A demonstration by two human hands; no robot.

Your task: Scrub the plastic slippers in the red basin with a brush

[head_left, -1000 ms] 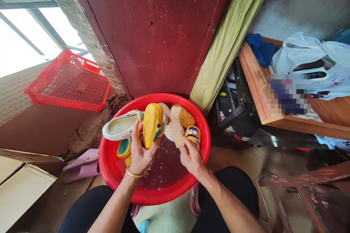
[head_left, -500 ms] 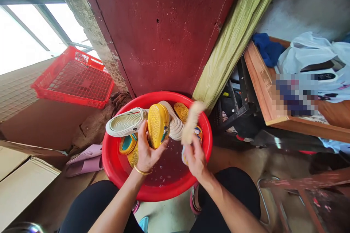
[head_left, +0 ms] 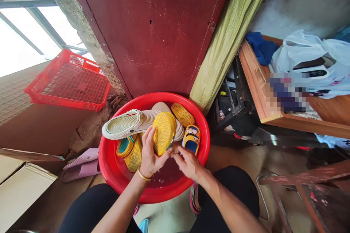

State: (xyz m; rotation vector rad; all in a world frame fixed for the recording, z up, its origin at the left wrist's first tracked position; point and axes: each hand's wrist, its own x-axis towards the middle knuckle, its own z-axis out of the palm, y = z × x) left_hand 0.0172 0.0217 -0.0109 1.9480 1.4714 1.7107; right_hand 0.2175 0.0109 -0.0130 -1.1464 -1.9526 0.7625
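A red basin holds water and several shoes. My left hand, with a gold bangle at the wrist, grips a yellow shoe, its patterned sole facing me. My right hand is closed at that shoe's lower right edge; what its fingers hold is mostly hidden. A white clog rests on the basin's left side, above yellow shoes. Behind the held shoe lie another pale shoe and a yellow sole. A yellow slipper with a cartoon figure leans at the right.
A red plastic crate sits at the upper left, above cardboard. Pink slippers lie left of the basin. A red door and green curtain stand behind. At right is a wooden drawer with plastic bags.
My right hand has come down and left to the yellow shoe; the pale brush it held raised is now mostly hidden. The yellow shoe has tilted and shifted slightly right and down.
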